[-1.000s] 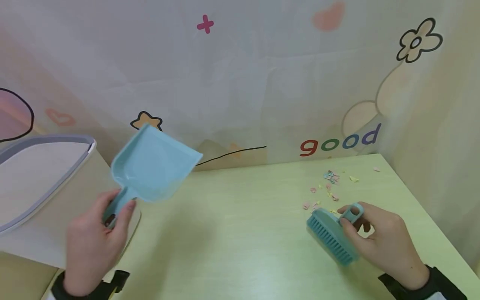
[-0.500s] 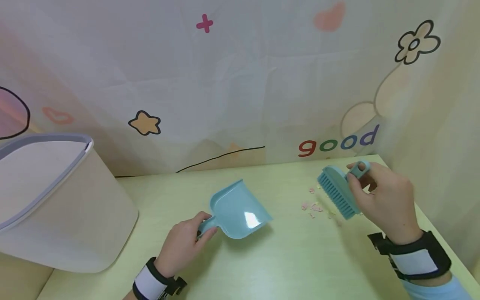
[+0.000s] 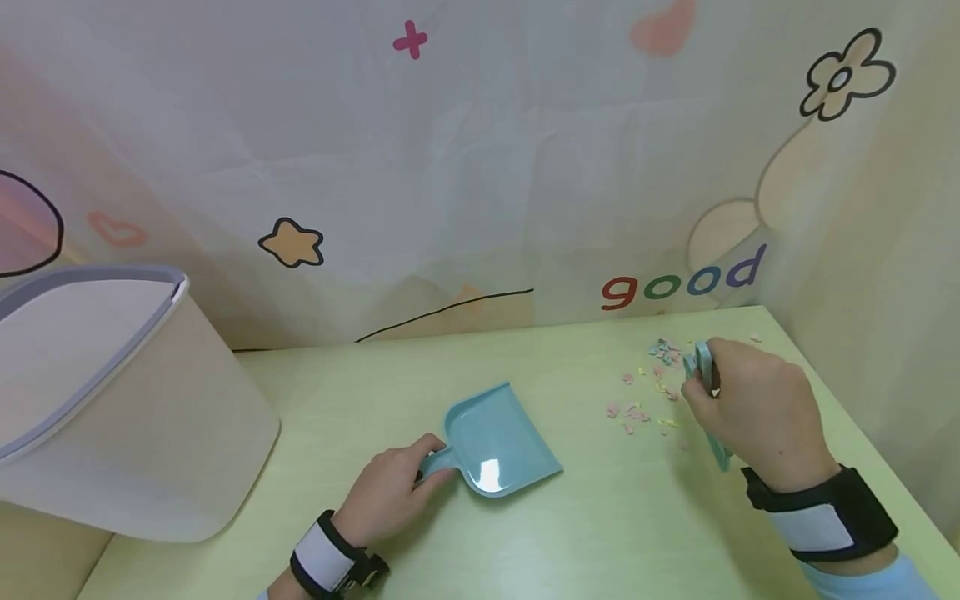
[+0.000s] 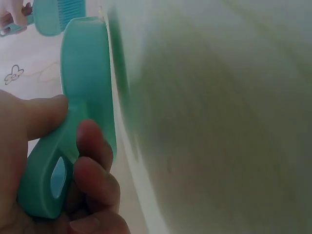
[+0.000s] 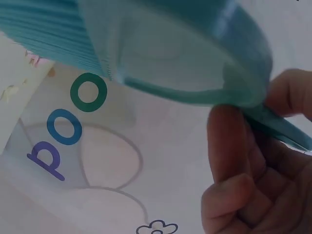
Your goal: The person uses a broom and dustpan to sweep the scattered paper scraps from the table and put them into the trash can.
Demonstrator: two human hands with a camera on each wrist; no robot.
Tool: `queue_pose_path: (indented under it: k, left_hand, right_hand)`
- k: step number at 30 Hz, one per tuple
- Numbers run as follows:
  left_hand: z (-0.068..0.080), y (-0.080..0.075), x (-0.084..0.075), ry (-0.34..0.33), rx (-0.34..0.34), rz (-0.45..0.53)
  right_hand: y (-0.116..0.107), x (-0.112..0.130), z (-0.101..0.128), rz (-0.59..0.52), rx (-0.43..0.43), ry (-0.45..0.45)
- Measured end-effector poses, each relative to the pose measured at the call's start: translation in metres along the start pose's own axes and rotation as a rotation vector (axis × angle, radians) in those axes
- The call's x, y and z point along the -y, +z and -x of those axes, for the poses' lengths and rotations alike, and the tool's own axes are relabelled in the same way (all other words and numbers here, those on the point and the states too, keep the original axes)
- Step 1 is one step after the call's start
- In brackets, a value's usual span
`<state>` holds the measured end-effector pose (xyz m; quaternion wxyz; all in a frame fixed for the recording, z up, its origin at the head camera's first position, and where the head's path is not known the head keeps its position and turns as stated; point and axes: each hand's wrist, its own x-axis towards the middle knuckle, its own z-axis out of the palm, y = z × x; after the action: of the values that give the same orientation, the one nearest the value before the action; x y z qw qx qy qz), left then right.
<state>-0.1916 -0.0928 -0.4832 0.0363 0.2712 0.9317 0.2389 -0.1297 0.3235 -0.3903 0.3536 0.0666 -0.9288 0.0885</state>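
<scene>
My left hand (image 3: 393, 492) grips the handle of a light blue dustpan (image 3: 502, 442), held low over the middle of the table with its wide edge facing right. In the left wrist view thumb and fingers wrap the dustpan's handle (image 4: 44, 180). My right hand (image 3: 765, 408) pinches the handle of a small blue hand brush (image 5: 195, 44), whose bristles (image 5: 44, 34) show in the right wrist view. In the head view the hand covers much of the brush. Scattered paper scraps (image 3: 637, 412), pink, yellow and blue, lie just left of the brush.
A white bin (image 3: 172, 433) with a grey-purple rim stands at the left of the pale green table (image 3: 360, 383). Behind the table hangs a printed cloth (image 3: 450, 167) with "good" on it. The table's right edge runs close by my right arm.
The dustpan has come from beside the bin, down and right to the middle of the table. The brush has moved up toward the back, then turned so its side is nearly edge-on.
</scene>
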Motion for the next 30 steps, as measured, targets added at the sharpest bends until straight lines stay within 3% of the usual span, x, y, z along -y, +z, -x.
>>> queue_pose_path:
  k: [8, 14, 30]
  left_hand:
    - [-0.001, 0.001, 0.002, 0.001, 0.041, 0.019]
    - [-0.002, 0.001, 0.004, 0.010, 0.063, 0.028]
    - [-0.013, -0.001, -0.005, 0.061, 0.071, 0.043]
  right_hand:
    - [0.006, 0.012, 0.004, -0.004, 0.106, 0.005]
    - [0.016, 0.027, 0.007, -0.082, 0.164, 0.007]
    - [0.034, 0.052, 0.012, -0.332, 0.003, -0.026]
